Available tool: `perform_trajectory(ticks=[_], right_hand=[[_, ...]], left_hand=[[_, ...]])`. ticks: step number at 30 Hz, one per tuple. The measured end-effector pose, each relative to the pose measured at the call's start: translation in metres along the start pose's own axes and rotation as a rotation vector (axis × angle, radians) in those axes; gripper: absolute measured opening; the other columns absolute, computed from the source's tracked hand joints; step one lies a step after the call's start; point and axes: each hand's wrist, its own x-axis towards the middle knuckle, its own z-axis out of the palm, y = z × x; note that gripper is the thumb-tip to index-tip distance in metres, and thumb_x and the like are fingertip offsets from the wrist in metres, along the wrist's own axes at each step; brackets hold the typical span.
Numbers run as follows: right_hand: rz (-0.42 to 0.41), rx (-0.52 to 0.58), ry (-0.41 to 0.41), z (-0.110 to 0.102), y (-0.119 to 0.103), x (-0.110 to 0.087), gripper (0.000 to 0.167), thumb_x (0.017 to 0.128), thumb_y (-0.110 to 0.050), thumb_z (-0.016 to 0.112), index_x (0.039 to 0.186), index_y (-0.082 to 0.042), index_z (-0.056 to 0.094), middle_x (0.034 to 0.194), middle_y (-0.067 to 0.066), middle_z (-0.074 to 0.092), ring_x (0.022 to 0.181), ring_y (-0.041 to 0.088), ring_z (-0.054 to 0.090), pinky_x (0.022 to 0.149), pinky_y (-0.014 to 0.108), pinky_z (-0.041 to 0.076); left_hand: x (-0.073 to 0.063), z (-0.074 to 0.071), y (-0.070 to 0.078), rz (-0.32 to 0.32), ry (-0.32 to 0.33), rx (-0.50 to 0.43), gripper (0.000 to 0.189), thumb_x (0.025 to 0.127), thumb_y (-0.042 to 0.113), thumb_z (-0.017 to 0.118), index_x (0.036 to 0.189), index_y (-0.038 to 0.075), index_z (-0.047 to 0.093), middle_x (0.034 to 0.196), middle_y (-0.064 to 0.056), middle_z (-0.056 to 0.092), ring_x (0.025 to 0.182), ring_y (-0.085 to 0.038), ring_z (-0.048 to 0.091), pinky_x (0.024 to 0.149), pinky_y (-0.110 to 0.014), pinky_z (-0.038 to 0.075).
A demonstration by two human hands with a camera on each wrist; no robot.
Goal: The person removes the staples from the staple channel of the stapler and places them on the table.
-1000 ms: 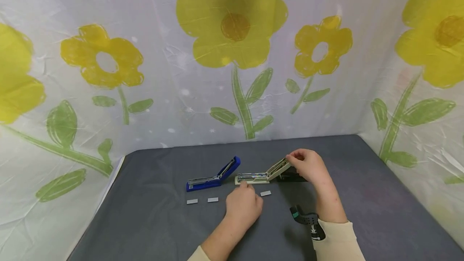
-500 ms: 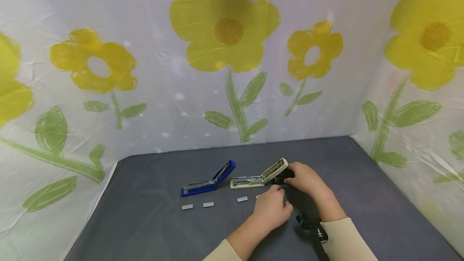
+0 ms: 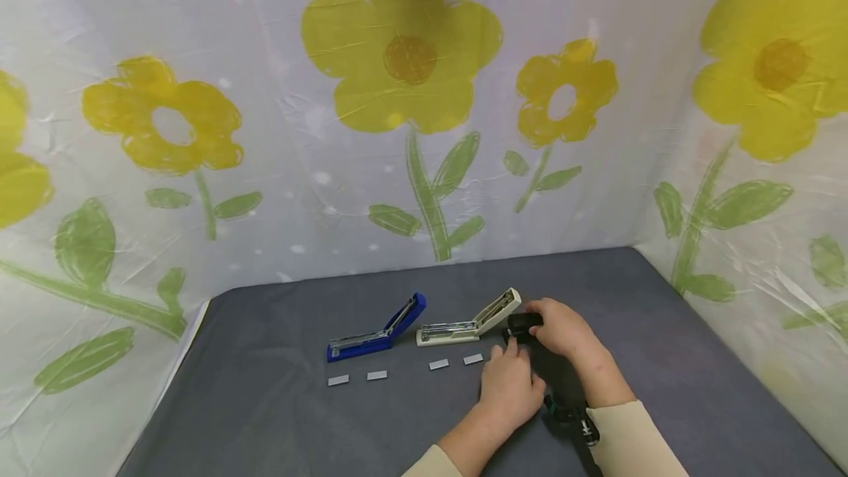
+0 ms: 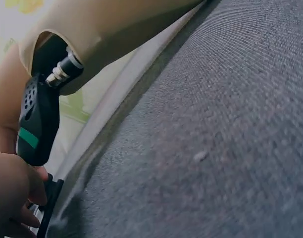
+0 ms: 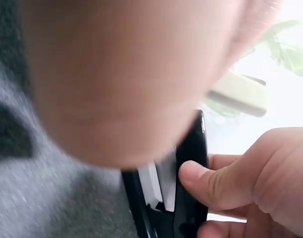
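A black stapler [image 3: 520, 326] lies at the right of the row. In the head view my right hand [image 3: 563, 330] grips its upper arm from behind; the right wrist view shows the thumb [image 5: 196, 176] pressed on the black cover, beside the silvery staple channel [image 5: 161, 186]. My left hand [image 3: 510, 389] is in front, its straight fingertips at the stapler's near side and its thumb apart from it. Close to the right wrist camera, a blurred part of the left hand [image 5: 126, 89] hides much of the stapler. In the left wrist view the stapler [image 4: 51, 204] shows as a thin dark edge.
Left of the hands stand a cream stapler [image 3: 450, 331] and a blue stapler [image 3: 364, 343], both with arms raised. Several staple strips [image 3: 439, 364] lie in front of them on the dark grey tablecloth [image 3: 278, 403]. A flowered curtain [image 3: 298, 190] rises behind.
My right hand has left the cream stapler's raised arm and taken hold of the black stapler. My left hand has moved right from the cream stapler's base to the black one, uncovering staple strips.
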Motion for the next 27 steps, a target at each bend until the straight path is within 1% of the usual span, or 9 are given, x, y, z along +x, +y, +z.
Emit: perform_trajectory(ticks=[3, 6, 11, 15, 17, 20, 21, 23, 27], right_hand=[[0.003, 0.011, -0.012, 0.000, 0.002, 0.000, 0.039, 0.093, -0.005, 0.073, 0.130, 0.004, 0.065, 0.123, 0.023, 0.064, 0.112, 0.044, 0.062, 0.091, 0.057, 0.049], [-0.011, 0.005, -0.007, 0.001, 0.007, 0.000, 0.040, 0.091, -0.009, 0.077, 0.128, 0.003, 0.067, 0.119, 0.022, 0.065, 0.108, 0.041, 0.063, 0.090, 0.056, 0.050], [-0.105, -0.069, 0.057, 0.004, 0.016, 0.002, 0.034, 0.090, -0.014, 0.080, 0.119, -0.002, 0.069, 0.109, 0.012, 0.067, 0.097, 0.034, 0.066, 0.085, 0.053, 0.051], [-0.164, -0.063, 0.072, 0.003, 0.024, 0.004, 0.033, 0.092, -0.017, 0.078, 0.120, -0.003, 0.068, 0.111, 0.012, 0.068, 0.099, 0.034, 0.066, 0.087, 0.054, 0.050], [-0.164, -0.005, 0.071, 0.000, 0.029, 0.004, 0.034, 0.094, -0.017, 0.075, 0.123, -0.002, 0.067, 0.116, 0.014, 0.067, 0.105, 0.036, 0.065, 0.090, 0.055, 0.049], [-0.151, 0.140, 0.062, -0.009, 0.036, 0.001, 0.035, 0.098, -0.014, 0.070, 0.129, -0.001, 0.063, 0.124, 0.020, 0.065, 0.111, 0.038, 0.063, 0.089, 0.055, 0.049], [-0.140, 0.193, 0.058, -0.012, 0.038, 0.000, 0.036, 0.099, -0.014, 0.068, 0.131, 0.000, 0.061, 0.125, 0.020, 0.064, 0.109, 0.037, 0.062, 0.087, 0.053, 0.050], [-0.118, 0.289, 0.035, -0.018, 0.043, -0.003, 0.037, 0.102, -0.013, 0.065, 0.135, 0.000, 0.056, 0.116, 0.020, 0.063, 0.094, 0.034, 0.062, 0.076, 0.048, 0.050], [-0.087, 0.416, -0.002, -0.028, 0.051, -0.007, 0.042, 0.104, -0.014, 0.060, 0.140, 0.004, 0.049, 0.105, 0.017, 0.060, 0.075, 0.029, 0.053, 0.065, 0.040, 0.048]], left_hand=[[0.000, 0.005, -0.001, 0.019, -0.012, 0.011, 0.047, 0.091, 0.026, 0.067, 0.130, 0.000, 0.068, 0.143, -0.017, 0.057, 0.125, -0.029, 0.055, 0.095, -0.035, 0.051], [0.000, 0.011, -0.002, 0.048, -0.031, 0.028, 0.052, 0.090, 0.026, 0.067, 0.133, -0.003, 0.065, 0.147, -0.018, 0.054, 0.141, -0.030, 0.046, 0.106, -0.034, 0.045], [0.002, 0.018, -0.002, 0.066, -0.036, 0.035, 0.056, 0.089, 0.021, 0.068, 0.136, -0.009, 0.059, 0.150, -0.017, 0.050, 0.142, -0.028, 0.045, 0.103, -0.030, 0.047], [0.003, 0.019, -0.001, 0.071, -0.023, 0.037, 0.055, 0.088, 0.020, 0.068, 0.133, -0.011, 0.061, 0.148, -0.018, 0.052, 0.140, -0.028, 0.048, 0.102, -0.030, 0.047], [0.004, 0.018, -0.001, 0.071, -0.024, 0.043, 0.054, 0.089, 0.022, 0.068, 0.131, -0.011, 0.062, 0.147, -0.018, 0.053, 0.139, -0.028, 0.049, 0.101, -0.030, 0.048], [0.005, 0.017, -0.001, 0.065, -0.027, 0.041, 0.051, 0.089, 0.022, 0.067, 0.128, -0.010, 0.065, 0.146, -0.017, 0.055, 0.138, -0.027, 0.050, 0.098, -0.031, 0.050], [0.005, 0.016, -0.002, 0.062, -0.029, 0.036, 0.049, 0.090, 0.022, 0.067, 0.127, -0.010, 0.066, 0.146, -0.017, 0.055, 0.138, -0.027, 0.050, 0.098, -0.031, 0.051], [0.005, 0.015, -0.002, 0.059, -0.030, 0.031, 0.048, 0.090, 0.022, 0.067, 0.126, -0.010, 0.067, 0.146, -0.017, 0.055, 0.138, -0.027, 0.050, 0.097, -0.032, 0.051], [0.005, 0.013, -0.002, 0.083, -0.021, 0.039, 0.048, 0.089, 0.023, 0.068, 0.125, -0.010, 0.068, 0.145, -0.018, 0.056, 0.139, -0.028, 0.050, 0.099, -0.031, 0.050]])
